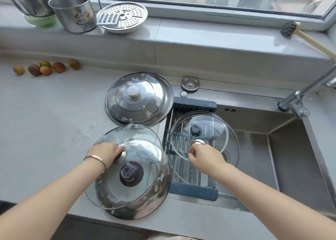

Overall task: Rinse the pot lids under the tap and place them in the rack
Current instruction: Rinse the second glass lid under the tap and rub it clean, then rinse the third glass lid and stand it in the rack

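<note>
My left hand (106, 153) grips the metal knob of a soapy glass lid (138, 145), tilted up over a steel lid with a dark knob (145, 199) on the counter's front edge. My right hand (203, 156) pinches the silver knob of a clear glass lid (218, 127) that lies on the rack (194, 190) across the sink's left side. Under it in the rack is another glass lid (234, 158). A soapy steel lid with a white knob (140, 99) lies on the counter behind. The tap (298, 98) stands at the right, with no water running.
The steel sink basin (291, 158) lies to the right of the rack. On the windowsill stand metal mugs (74, 12), a steamer plate (123, 17) and a brush (291, 28). Several small fruits (45, 67) lie on the counter's far left. Suds (83, 132) spot the counter.
</note>
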`<state>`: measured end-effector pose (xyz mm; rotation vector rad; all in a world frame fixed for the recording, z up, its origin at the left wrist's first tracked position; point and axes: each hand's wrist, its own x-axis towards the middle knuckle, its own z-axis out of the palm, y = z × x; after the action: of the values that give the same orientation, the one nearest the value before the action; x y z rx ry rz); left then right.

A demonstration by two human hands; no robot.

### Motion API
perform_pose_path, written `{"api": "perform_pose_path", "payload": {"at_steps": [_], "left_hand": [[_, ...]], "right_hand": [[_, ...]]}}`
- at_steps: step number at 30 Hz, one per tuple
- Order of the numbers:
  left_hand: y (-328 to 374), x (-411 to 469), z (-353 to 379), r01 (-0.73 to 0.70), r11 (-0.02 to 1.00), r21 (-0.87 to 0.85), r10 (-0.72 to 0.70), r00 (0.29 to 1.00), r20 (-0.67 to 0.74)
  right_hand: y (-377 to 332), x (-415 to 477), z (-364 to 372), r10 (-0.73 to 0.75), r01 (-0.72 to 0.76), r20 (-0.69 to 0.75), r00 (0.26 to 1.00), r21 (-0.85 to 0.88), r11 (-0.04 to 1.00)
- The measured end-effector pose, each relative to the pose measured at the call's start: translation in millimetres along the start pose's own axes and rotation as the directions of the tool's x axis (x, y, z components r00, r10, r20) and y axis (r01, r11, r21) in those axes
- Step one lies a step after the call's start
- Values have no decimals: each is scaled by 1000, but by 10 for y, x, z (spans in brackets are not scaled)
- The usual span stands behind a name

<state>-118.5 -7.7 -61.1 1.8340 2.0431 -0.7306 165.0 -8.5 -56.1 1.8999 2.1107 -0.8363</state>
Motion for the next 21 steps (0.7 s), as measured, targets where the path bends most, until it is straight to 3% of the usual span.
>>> {"api": "perform_pose_path", "payload": {"at_steps": [3, 6, 10, 11, 13, 15, 18, 21], "left_hand": [[11, -27, -15, 46, 996, -79, -48, 998, -26], [39, -73, -84, 106, 981, -164, -123, 988, -98], [199, -211, -396, 54, 974, -222, -103, 971, -216], [290, -274, -491, 19, 976, -216, -72, 969, -238], [523, -408, -682, -69, 976, -206, 6, 956, -292], [815, -523, -852, -161, 969, -188, 94, 941, -324], [1313, -621, -999, -272, 943, -191, 195, 918, -346], [1786, -664, -1038, -359, 892, -274, 246, 895, -372]], "right_hand": [[-40, -47, 32, 8, -10, 20, 1000, 111, 994], [-89, -59, 70, 51, -67, 49, 997, 429, 901], [-132, -39, 26, 106, -180, 145, 984, 788, 588], [-131, -42, -8, 90, -211, 192, 977, 854, 475], [-96, -91, -106, 37, -302, 300, 953, 942, 146], [44, -160, -210, 7, -326, 329, 944, 938, -115], [434, -258, -350, 92, -223, 255, 963, 937, -268], [911, -380, -471, 268, -114, 202, 942, 944, -311]]}}
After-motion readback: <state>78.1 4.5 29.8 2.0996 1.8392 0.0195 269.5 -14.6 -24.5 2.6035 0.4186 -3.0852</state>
